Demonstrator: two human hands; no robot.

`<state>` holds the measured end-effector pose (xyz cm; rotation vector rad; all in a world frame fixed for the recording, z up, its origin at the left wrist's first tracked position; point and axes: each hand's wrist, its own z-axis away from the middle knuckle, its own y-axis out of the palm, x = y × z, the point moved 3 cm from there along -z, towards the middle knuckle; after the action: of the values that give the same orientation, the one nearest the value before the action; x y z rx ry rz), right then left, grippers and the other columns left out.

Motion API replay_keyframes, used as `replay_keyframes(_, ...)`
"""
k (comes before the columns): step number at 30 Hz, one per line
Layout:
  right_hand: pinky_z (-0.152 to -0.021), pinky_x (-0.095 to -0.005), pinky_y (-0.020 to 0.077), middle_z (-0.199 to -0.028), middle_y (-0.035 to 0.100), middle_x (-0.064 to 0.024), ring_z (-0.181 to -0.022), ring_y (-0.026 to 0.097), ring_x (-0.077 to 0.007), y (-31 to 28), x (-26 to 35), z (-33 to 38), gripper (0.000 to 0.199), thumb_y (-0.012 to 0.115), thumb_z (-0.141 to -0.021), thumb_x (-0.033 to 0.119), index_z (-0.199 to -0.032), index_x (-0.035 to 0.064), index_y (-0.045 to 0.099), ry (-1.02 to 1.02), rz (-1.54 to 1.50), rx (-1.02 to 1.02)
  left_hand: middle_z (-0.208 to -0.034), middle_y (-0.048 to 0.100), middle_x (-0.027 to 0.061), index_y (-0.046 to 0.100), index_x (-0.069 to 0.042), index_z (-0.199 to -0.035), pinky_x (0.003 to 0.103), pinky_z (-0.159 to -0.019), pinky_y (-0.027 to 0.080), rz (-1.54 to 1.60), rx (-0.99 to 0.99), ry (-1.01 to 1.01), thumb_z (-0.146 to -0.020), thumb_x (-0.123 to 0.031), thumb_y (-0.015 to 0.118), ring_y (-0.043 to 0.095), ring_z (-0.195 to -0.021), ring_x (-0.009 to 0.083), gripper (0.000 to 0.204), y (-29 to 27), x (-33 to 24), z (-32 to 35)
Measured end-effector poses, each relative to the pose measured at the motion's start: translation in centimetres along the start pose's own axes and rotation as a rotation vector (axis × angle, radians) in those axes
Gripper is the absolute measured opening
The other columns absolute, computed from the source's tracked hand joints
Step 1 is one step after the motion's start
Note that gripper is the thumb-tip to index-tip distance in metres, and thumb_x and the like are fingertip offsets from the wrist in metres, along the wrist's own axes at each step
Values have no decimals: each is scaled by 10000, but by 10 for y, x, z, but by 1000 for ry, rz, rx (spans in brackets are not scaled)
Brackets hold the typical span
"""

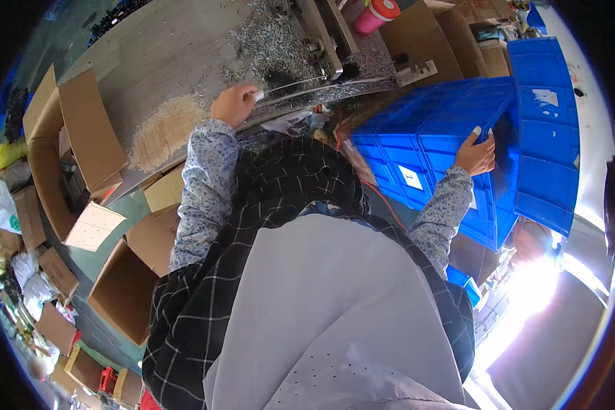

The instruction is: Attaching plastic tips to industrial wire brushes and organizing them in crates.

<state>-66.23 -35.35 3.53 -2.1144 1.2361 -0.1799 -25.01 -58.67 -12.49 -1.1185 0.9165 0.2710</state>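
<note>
Crate (pixel 451 130) blue, white-labelled; right hand (pixel 476 154) half-open against it; left hand (pixel 235 106) curled, hold unclear.

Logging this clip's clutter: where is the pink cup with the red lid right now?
In the head view, the pink cup is at the top, right of centre, between the metal fixture and an open cardboard box.

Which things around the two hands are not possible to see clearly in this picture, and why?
Head view:
Left hand: its fingers hide whether it grips the thin rod.
Right hand: its palm side is hidden by the hand itself.
Blue crate: inside, too dark to tell shadow from contents.
Metal fixture: cut off by the top edge.
</note>
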Motion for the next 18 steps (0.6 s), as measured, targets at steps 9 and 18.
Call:
replay_keyframes(9, -704, -400, 370, -918, 589, -72, -800, 551, -262, -1, 1, 0, 392, 426, -814, 432, -985, 95, 526, -16, 1, -31, -801, 599, 107, 599, -166, -922, 374, -657, 444, -21, 22, -31, -752, -221, 506, 569, -760, 292, 202, -2, -3, 0)
replay_keyframes(18, -700, -401, 371, -915, 587, -80, -798, 551, -265, -5, 3, 0, 372, 427, -818, 417, -979, 97, 528, -29, -25, -52, -786, 597, 107, 597, -159, -920, 369, -651, 444, -1, -4, -1, -751, -233, 521, 569, -752, 290, 200, -3, -2, 1)
